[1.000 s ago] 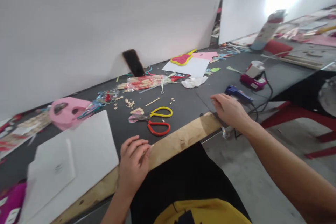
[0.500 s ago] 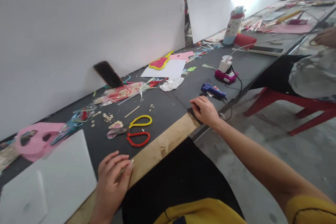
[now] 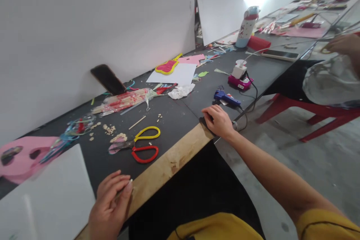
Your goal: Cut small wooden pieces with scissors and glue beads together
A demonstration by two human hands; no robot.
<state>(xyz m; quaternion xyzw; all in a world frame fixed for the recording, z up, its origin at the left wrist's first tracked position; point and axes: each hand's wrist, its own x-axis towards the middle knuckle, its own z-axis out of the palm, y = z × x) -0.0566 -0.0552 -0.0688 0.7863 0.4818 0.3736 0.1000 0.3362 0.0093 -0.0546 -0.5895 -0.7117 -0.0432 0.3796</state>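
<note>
My left hand (image 3: 108, 206) rests at the near edge of the black table (image 3: 180, 110), fingers pressed together in a pinch on a thin pale stick that barely shows. My right hand (image 3: 218, 120) lies curled on the table's edge where the bare wooden strip (image 3: 168, 161) ends, gripping the edge of the black covering. Scissors (image 3: 137, 146) with one yellow and one red handle lie between the hands, farther in. A blue glue gun (image 3: 226, 98) lies just beyond my right hand.
A white board (image 3: 53, 198) lies left of my left hand, with a pink mask (image 3: 17, 155) behind it. A dark phone (image 3: 108, 79) leans on the white partition. Packed sticks (image 3: 123, 100), a charger block (image 3: 240, 77) and a bottle (image 3: 247, 26) lie farther off. Another person sits at right on a red chair (image 3: 315, 114).
The view has swung right and back. My left hand has slid toward me along the table edge. My right hand stays at the corner of the wooden strip.
</note>
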